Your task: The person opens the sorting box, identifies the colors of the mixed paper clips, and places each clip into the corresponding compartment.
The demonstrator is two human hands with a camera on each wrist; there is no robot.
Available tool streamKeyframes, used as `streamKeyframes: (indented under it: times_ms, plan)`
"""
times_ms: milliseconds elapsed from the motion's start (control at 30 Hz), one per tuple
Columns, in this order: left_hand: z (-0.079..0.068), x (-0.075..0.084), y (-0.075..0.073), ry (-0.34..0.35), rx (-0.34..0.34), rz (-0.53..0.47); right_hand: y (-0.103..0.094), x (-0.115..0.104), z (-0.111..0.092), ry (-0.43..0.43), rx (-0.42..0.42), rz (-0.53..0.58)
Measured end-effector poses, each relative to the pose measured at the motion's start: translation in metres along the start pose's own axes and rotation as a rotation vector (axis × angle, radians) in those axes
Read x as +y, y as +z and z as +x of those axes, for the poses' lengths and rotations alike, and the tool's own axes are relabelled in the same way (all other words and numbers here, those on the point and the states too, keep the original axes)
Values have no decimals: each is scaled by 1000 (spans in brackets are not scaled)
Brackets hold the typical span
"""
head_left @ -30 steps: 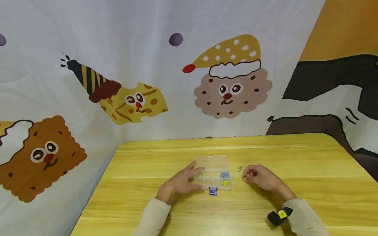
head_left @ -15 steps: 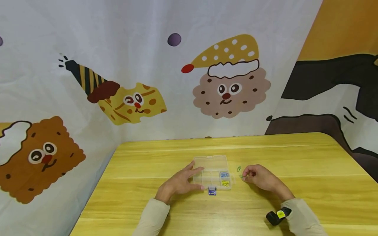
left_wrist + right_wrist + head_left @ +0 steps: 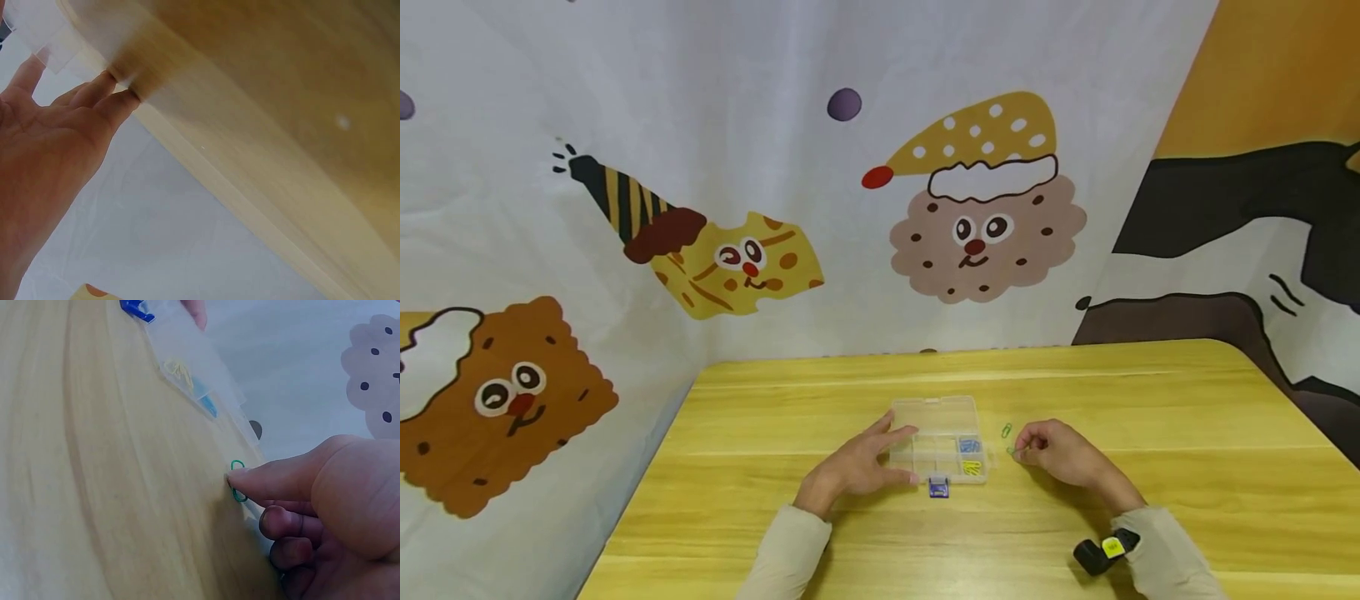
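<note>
A clear plastic compartment box (image 3: 936, 456) lies on the table with its lid (image 3: 936, 412) laid back. My left hand (image 3: 861, 462) rests over the box's left end, fingers spread, thumb along the front edge; in the left wrist view its fingertips touch down beside the clear plastic. Blue paper clips (image 3: 970, 447) and yellow paper clips (image 3: 972, 468) fill two right-hand compartments. To the right of the box, my right hand (image 3: 1056, 450) pinches a green paper clip (image 3: 237, 464), partly covered by the thumb. Another green paper clip (image 3: 1007, 430) lies just behind it.
A blue latch (image 3: 938, 488) sticks out from the box's front edge. The wooden table (image 3: 850, 383) reaches back to a printed cloth (image 3: 820, 317). A black device with a yellow label (image 3: 1108, 550) sits at my right wrist.
</note>
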State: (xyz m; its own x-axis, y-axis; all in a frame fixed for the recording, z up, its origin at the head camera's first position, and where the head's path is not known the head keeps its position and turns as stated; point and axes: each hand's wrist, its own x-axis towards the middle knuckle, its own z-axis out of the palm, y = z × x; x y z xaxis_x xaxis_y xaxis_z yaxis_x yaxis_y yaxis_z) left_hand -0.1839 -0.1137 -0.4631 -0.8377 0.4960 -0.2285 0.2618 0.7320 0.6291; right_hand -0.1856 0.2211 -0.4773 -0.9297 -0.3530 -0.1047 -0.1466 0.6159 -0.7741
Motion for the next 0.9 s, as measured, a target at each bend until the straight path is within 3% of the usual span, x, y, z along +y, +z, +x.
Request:
streamKeyframes:
  times_ms: [533,900]
  plan:
    - [0,1,1,16,13,4,-4,-7,0,-58,22,-9]
    - [1,-1,0,15,15,6,-8,-25,3,-131,70,-33]
